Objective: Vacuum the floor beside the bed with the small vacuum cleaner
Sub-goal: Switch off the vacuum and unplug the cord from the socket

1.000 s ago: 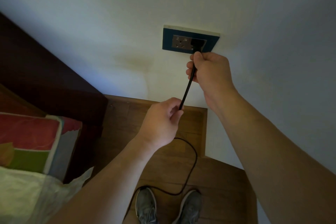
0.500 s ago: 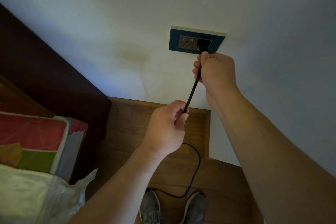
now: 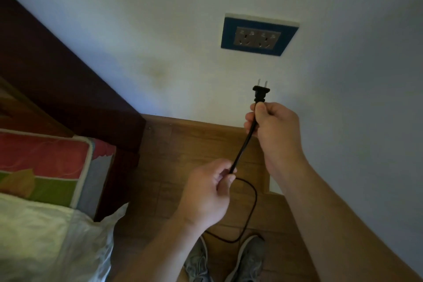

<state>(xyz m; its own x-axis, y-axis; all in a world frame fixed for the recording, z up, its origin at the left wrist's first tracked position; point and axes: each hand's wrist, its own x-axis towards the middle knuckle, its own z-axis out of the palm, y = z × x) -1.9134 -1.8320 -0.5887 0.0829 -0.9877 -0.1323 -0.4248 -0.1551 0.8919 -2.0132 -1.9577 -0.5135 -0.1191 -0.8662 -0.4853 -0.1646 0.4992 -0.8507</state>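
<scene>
Black plug (image 3: 261, 93): hanging free, prongs up, well below socket (image 3: 257, 38); sitting in that socket half a second ago. Right hand (image 3: 275, 129): gripping cord (image 3: 242, 146) just under plug. Left hand (image 3: 208, 192): pinching cord lower down, slack looping towards floor (image 3: 194, 144) near shoes (image 3: 247, 258). Vacuum cleaner: not showing. Judging by this: unplugging done, vacuuming beside bed (image 3: 68, 64) probably ending, cord needing gathering.
</scene>
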